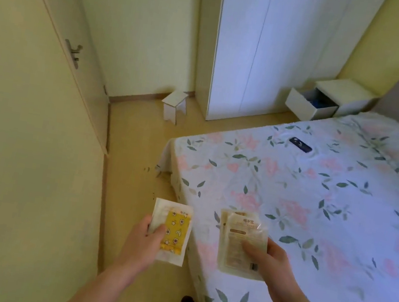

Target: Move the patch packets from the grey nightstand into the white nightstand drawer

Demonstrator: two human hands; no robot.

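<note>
My left hand (pixel 145 240) grips a white patch packet with a yellow patterned front (pixel 175 230), held over the floor beside the bed. My right hand (pixel 269 261) grips beige patch packets (pixel 240 235), at least two stacked, above the bed's near corner. The white nightstand (pixel 346 91) stands far off at the back right, next to the headboard. Its drawer (pixel 307 106) is pulled open, with something dark blue inside. The grey nightstand is not in view.
A bed with a floral sheet (pixel 314 208) fills the right side; a dark phone (pixel 300 144) lies on it. A white wardrobe (pixel 261 48) stands at the back, a small white stool (pixel 174 106) beside it. An open door (pixel 78 53) lines the left wall. Floor runs between.
</note>
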